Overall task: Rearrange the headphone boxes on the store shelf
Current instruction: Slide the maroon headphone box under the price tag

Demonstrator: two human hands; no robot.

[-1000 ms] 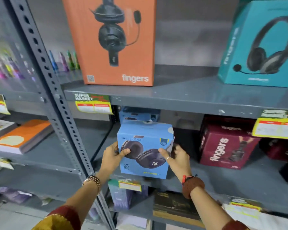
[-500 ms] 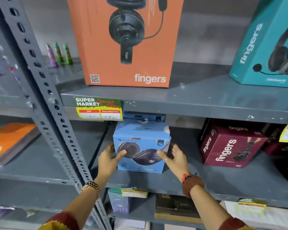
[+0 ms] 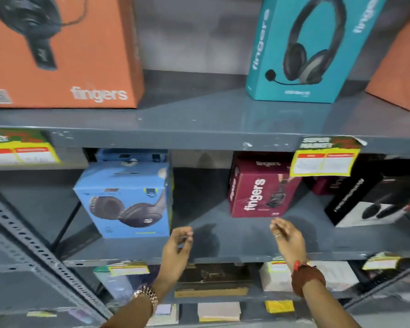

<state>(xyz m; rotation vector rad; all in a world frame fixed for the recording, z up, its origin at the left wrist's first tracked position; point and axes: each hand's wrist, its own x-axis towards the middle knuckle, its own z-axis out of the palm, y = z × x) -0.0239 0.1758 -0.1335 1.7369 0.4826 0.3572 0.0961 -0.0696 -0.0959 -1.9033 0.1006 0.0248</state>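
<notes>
A light blue headphone box (image 3: pixel 126 200) stands on the middle shelf (image 3: pixel 223 245), left of centre, with another blue box (image 3: pixel 130 155) behind it. A maroon "fingers" box (image 3: pixel 258 190) stands to its right, and a black and white box (image 3: pixel 369 204) farther right. My left hand (image 3: pixel 178 247) hovers empty, fingers loosely curled, just right of the blue box's lower corner, not touching it. My right hand (image 3: pixel 288 235) is open, fingers apart, just below the maroon box.
On the upper shelf (image 3: pixel 199 129) stand a large orange "fingers" box (image 3: pixel 64 50), a teal headset box (image 3: pixel 303 48) and another orange box (image 3: pixel 402 74). Yellow price tags (image 3: pixel 324 157) hang on the shelf edges. A perforated upright (image 3: pixel 33 247) runs at the left. Flat packs (image 3: pixel 213 280) lie below.
Both hands have let go of the light blue box, which now stands on the shelf, and have moved right towards the maroon box. The view has shifted right too.
</notes>
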